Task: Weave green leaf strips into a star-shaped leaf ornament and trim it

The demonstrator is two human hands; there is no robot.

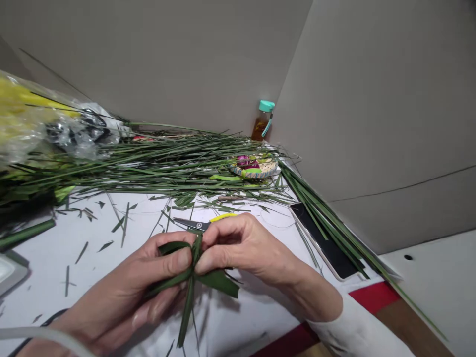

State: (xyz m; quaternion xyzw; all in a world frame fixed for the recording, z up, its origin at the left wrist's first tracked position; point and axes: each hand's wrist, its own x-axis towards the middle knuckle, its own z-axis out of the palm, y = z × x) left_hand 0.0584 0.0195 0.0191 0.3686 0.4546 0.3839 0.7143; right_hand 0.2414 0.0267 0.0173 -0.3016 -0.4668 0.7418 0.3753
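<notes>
Between my two hands is a bundle of folded green leaf strips [217,282], with ends sticking out to the right and hanging down. My left hand [148,277] pinches it between thumb and fingers from the left. On the other side, my right hand [241,245] grips the centre of the bundle with thumb and forefinger. Just behind my fingers lies a pair of scissors [193,224] with dark blades and yellow handles, its handles partly covered by my right hand.
Long green leaves [159,158] pile across the back of the white table [122,208]. A small woven basket [266,171], a teal-capped bottle [263,120] and clear plastic bags [44,119] stand behind. A phone [327,243] lies at right under leaves. Leaf scraps are scattered left.
</notes>
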